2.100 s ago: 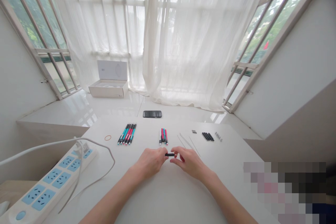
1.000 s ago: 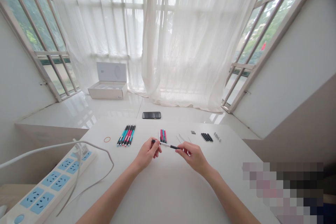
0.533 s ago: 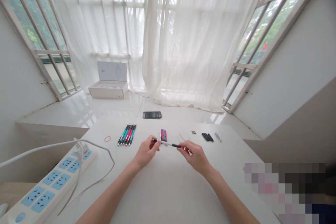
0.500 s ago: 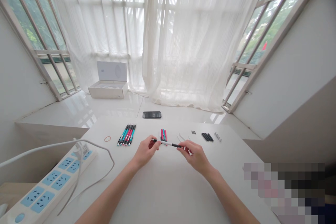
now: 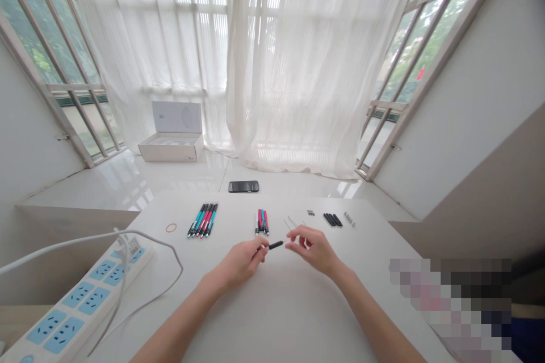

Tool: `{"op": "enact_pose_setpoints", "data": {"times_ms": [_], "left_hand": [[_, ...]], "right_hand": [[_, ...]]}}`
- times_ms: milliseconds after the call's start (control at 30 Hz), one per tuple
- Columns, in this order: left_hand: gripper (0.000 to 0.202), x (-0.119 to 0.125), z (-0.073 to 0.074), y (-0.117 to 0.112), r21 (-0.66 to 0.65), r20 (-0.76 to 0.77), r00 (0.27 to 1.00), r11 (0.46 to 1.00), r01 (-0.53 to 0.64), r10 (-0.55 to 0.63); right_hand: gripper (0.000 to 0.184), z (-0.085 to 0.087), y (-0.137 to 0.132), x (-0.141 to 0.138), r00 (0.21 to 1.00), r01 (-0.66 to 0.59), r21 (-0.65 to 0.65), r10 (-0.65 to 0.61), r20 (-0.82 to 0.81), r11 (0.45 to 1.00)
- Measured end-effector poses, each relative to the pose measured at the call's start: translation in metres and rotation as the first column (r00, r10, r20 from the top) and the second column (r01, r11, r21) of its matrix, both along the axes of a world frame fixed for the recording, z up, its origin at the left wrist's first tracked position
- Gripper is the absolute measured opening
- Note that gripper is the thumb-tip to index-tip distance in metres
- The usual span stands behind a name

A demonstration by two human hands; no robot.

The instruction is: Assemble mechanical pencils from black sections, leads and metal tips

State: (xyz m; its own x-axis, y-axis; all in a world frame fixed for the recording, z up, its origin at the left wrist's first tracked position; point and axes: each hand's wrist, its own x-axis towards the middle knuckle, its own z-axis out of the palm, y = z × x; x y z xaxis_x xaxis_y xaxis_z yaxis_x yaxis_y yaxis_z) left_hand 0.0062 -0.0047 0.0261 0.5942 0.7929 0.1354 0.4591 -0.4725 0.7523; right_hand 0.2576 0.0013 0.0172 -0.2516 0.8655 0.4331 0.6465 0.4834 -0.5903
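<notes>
My left hand is closed around a pen; its black grip end sticks out to the right, with a small pale tip. The rest of the pen is hidden by the fingers. My right hand is just beyond that tip, its fingers curved with a small gap between thumb and forefinger, and I see nothing between them. Behind the hands lie red and dark pen barrels and thin refills or springs. Farther right are small dark parts, black grips and pale tips.
Several teal and red pens lie in a row on the white table, beside a rubber band. A power strip with a looping cable takes up the left side. A phone and an open box are farther back.
The pen was stretched between both hands; now only my left hand grips it, with the black end tilted up to the right. My right hand has come off that end.
</notes>
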Motion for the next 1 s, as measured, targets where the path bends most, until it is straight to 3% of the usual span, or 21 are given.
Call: {"op": "enact_pose_setpoints", "data": {"times_ms": [67,133,200,300,467,633,733,900,1000], "left_hand": [[0.023,0.000,0.001,-0.001,-0.006,0.014,1.000,1.000,-0.007,0.007],[0.024,0.000,0.003,-0.001,-0.017,0.039,0.999,1.000,-0.018,0.019],[0.024,0.001,0.005,-0.001,-0.012,0.068,0.997,0.999,-0.034,0.035],[0.022,0.001,0.006,-0.001,0.035,0.070,0.996,0.998,-0.051,0.049],[0.019,0.001,0.005,-0.003,0.136,-0.029,0.998,0.990,-0.047,0.051],[0.017,0.001,0.003,-0.004,0.214,-0.107,0.993,0.977,-0.021,0.045],[0.017,0.001,0.000,-0.003,0.263,-0.164,0.984,0.965,-0.020,0.065],[0.014,0.002,-0.007,-0.001,0.366,-0.220,0.970,0.931,-0.016,0.104],[0.015,0.002,-0.009,0.000,0.401,-0.247,0.961,0.916,-0.016,0.125]], "right_hand": [[0.041,-0.002,0.010,0.029,0.955,0.291,0.057,-0.287,-0.078,0.955],[0.046,-0.008,0.018,0.065,0.801,0.598,0.111,-0.588,-0.112,0.794],[0.043,-0.016,0.023,0.099,0.655,0.752,0.144,-0.754,-0.051,0.643],[0.037,-0.031,0.025,0.129,0.493,0.856,0.126,-0.865,0.089,0.501],[0.040,-0.044,0.028,0.137,0.408,0.902,0.035,-0.878,0.251,0.430],[0.031,-0.044,0.031,0.140,0.415,0.897,-0.007,-0.840,0.350,0.441],[0.033,-0.043,0.030,0.143,0.458,0.884,-0.010,-0.861,0.220,0.468],[0.045,-0.026,0.029,0.123,0.611,0.777,-0.016,-0.759,-0.226,0.630],[0.049,-0.010,0.026,0.082,0.679,0.579,-0.118,-0.557,-0.479,0.807]]}}
